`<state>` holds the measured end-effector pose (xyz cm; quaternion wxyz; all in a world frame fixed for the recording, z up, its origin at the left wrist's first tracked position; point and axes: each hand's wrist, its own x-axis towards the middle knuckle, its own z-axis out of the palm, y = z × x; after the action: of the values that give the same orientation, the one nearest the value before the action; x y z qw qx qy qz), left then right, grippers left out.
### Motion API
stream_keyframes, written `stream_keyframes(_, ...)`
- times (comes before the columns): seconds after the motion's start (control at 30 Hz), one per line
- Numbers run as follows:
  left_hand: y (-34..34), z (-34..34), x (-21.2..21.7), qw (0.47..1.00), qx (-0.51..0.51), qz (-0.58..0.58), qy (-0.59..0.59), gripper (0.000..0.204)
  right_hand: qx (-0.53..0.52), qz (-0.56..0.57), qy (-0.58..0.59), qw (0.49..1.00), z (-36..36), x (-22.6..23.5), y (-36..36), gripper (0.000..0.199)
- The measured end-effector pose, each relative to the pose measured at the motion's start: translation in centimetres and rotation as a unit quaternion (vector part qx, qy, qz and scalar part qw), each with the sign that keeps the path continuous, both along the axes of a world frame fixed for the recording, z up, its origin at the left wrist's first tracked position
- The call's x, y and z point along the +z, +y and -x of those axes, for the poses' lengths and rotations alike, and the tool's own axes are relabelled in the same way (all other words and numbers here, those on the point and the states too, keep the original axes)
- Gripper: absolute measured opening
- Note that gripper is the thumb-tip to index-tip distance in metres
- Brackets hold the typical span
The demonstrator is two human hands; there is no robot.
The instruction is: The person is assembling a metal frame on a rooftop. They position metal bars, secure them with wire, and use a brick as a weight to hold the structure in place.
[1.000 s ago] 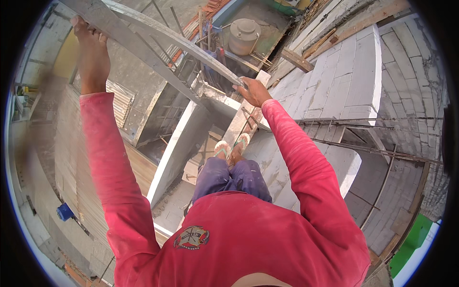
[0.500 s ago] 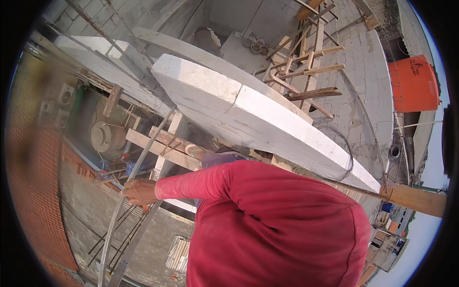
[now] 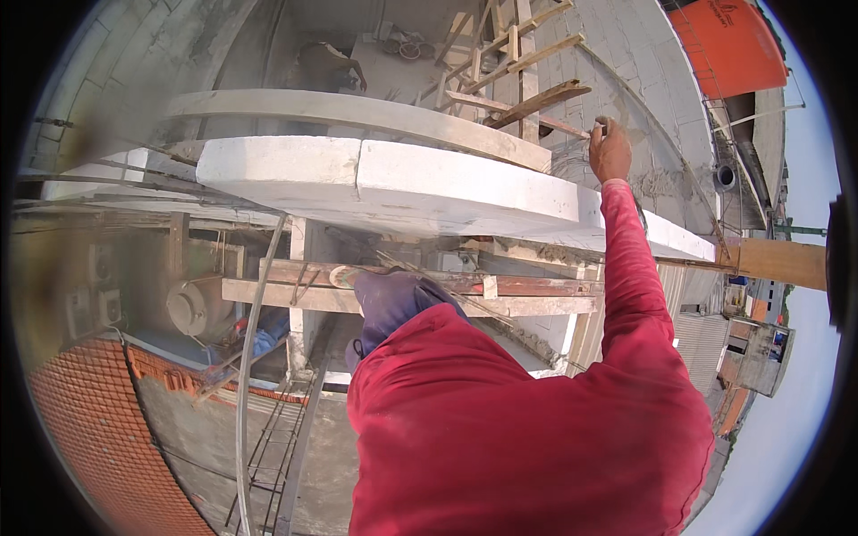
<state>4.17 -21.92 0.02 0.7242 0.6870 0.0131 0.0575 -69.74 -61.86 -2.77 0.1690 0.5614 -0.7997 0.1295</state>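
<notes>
My right hand (image 3: 609, 152) reaches out at the upper right, beyond the top of a white block wall (image 3: 474, 183). Its fingers are curled in toward the thumb; whatever they hold, if anything, is too small to make out. Close beside the fingertips ends a thin wooden strip (image 3: 483, 103) of the timber frame. Loose thin wire (image 3: 572, 165) lies near the hand, behind the wall's edge. My left hand is out of sight, hidden by my red-sleeved body or outside the picture. A long metal pole (image 3: 251, 375) slants down at the left, with no hand on it.
Below the wall, wooden planks (image 3: 527, 305) run across under my leg. A ladder-like timber frame (image 3: 525, 67) stands beyond the wall. An orange tank (image 3: 728, 45) is at the upper right. A tiled roof (image 3: 98, 429) and a round cream tank (image 3: 189, 306) lie lower left.
My view has swung, so the wall now lies more level. My left hand, earlier closed around the pole, has left the picture. My right arm has come into sight, stretched over the wall.
</notes>
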Motion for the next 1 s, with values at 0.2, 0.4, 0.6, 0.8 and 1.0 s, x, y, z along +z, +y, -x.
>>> stream_keyframes(0.2,1.2,0.1,0.1,1.0,0.026,0.01,-0.011,0.061,-0.284,-0.292,-0.026,0.913,18.5,-0.6,10.5,0.037)
stream_keyframes(0.4,2.9,0.4,0.0,0.999,0.053,0.003,-0.011,0.061,-0.192,-0.225,-0.096,0.95,17.0,-3.2,16.1,0.049)
stream_keyframes(0.6,4.2,0.5,-0.2,0.997,0.074,0.002,-0.006,0.061,-0.112,-0.125,-0.047,0.985,20.1,-4.2,15.3,0.031)
stream_keyframes(0.8,8.3,1.0,2.3,0.99,0.135,-0.001,-0.028,0.061,-0.136,-0.14,-0.479,0.856,9.8,7.1,2.8,0.029)
stream_keyframes(1.0,15.0,1.1,7.3,0.97,0.236,0.01,-0.066,0.062,0.197,-0.196,-0.136,0.951,-4.2,18.0,-7.0,0.03)
